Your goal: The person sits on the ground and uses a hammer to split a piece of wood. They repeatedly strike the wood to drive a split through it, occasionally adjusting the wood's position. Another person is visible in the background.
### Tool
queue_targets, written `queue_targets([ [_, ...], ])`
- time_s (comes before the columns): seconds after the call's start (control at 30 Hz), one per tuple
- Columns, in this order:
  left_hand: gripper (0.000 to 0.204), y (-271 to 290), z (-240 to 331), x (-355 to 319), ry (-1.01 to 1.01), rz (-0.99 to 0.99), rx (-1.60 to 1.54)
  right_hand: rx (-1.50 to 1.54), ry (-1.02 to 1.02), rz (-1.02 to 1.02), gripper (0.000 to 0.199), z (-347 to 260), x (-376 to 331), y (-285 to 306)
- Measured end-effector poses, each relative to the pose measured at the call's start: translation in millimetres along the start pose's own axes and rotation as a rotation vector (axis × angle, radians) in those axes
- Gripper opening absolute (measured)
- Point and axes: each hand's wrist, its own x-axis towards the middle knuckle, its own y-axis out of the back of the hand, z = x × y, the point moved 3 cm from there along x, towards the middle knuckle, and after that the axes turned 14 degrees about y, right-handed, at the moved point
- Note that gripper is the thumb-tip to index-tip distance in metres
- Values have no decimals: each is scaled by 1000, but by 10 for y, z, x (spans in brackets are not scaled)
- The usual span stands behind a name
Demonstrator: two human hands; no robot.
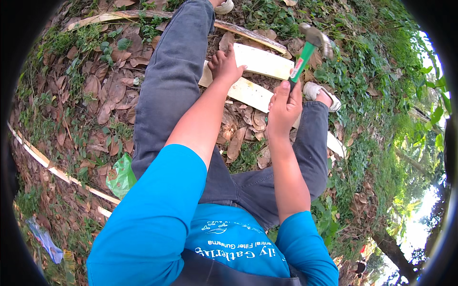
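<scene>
Blue short-sleeved shirt (148,217) nearest, white print across the chest, a dark smooth panel (219,272) over its lower part. Dark grey trousers (174,81) next; legs spread, knees bent outward, pale shoe (312,90) at the right foot, another partly cut off at the top edge.

Right grip (285,107): wrapped around the dark lower end of a claw hammer (298,69). Handle green above the fingers, metal head up and tilted to the right, above the right end of the upper board.

Left grip (225,66): at the left ends of two pale boards, thumb out toward the upper board (265,61), fingers apart. Cannot tell whether it clasps an edge or only rests there.

Lower board (250,94) slants down to the right, a gap between it and the upper one. Pale wood (336,145) shows again past the right shin; cannot tell if same piece.

Above both boards, a bark-edged strip (250,34) on the ground. Far left, a long thin pale strip (52,169) over leaf litter; green plastic bag (121,176) beside the left thigh; bluish plastic (45,240) lower left. Ground: brown dry leaves (102,97), low green plants (360,86) thickest at right.
</scene>
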Motion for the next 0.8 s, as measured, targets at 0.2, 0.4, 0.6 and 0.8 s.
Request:
queue_targets([
  [0.2, 99, 11, 41, -22, 4, 10, 45, 232, 259, 181, 46, -481, -117, 151],
  [0.4, 99, 10, 125, -90, -55, -6, 18, -294, -81, -68, 35, 1220, -343, -45],
  [0.6, 95, -7, 67, -28, -6, -9, 68, 45, -160, 103, 33, 724, -60, 214],
  [0.8, 96, 37, 1, -29, -22, -6, 69, 179, 199, 252, 38, -281, 108, 341],
])
